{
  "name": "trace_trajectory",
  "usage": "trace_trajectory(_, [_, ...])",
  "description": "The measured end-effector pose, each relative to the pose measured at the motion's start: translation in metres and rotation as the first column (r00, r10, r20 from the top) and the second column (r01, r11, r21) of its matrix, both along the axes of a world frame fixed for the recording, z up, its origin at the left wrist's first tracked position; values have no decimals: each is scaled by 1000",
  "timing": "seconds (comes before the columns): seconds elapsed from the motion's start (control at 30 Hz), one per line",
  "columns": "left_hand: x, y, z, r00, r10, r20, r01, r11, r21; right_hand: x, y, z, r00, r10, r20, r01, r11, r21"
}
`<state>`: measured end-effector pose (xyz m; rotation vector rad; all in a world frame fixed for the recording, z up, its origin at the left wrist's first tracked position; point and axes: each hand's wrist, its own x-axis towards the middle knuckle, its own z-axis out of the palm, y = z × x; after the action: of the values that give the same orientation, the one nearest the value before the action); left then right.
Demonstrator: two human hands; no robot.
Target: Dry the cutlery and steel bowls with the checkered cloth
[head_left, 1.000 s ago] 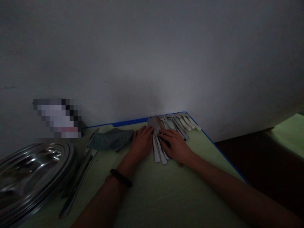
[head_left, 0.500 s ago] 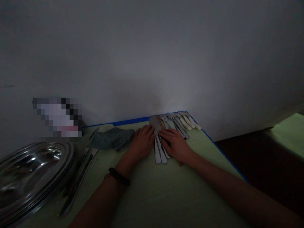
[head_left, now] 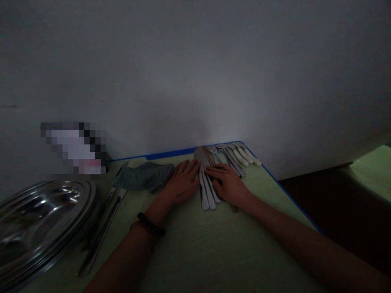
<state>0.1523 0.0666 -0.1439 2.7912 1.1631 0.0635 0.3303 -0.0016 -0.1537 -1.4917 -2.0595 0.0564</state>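
Several metal utensils (head_left: 210, 195) lie on the desk (head_left: 220, 244) between your left hand (head_left: 182, 183) and right hand (head_left: 230, 185). Your left grip is apart; whether your right (fingers (head_left: 217, 171) over them) clamps anything, I cannot tell.

Open tabletop (head_left: 195, 252) lies between the left forearm (head_left: 125, 256) and right forearm (head_left: 299, 240), a way in from the near side up to the fanned metal cutlery (head_left: 208, 198), whose handles fill the gap between left grip (head_left: 183, 181) and right grip (head_left: 229, 183). The wall (head_left: 195, 73) blocks passage beyond the far edge. Leftward, the cloth (head_left: 143, 176) crowds the left grip, with long metal utensils (head_left: 104, 231) and stacked metal trays (head_left: 90, 199) past it. White-handled cutlery (head_left: 240, 157) occupies the far right corner; a bare strip borders the right forearm's outer side.
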Motion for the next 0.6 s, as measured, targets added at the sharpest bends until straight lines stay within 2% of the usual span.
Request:
trace_trajectory(0.43, [4, -6, -3, 999, 37, 26, -39, 998, 51, -4, -3, 7, 999, -41, 30, 42, 998, -46])
trace_trajectory(0.6, [5, -7, -2, 998, 50, 45, -53, 996, 71, -4, -2, 4, 997, -59, 46, 61, 996, -60])
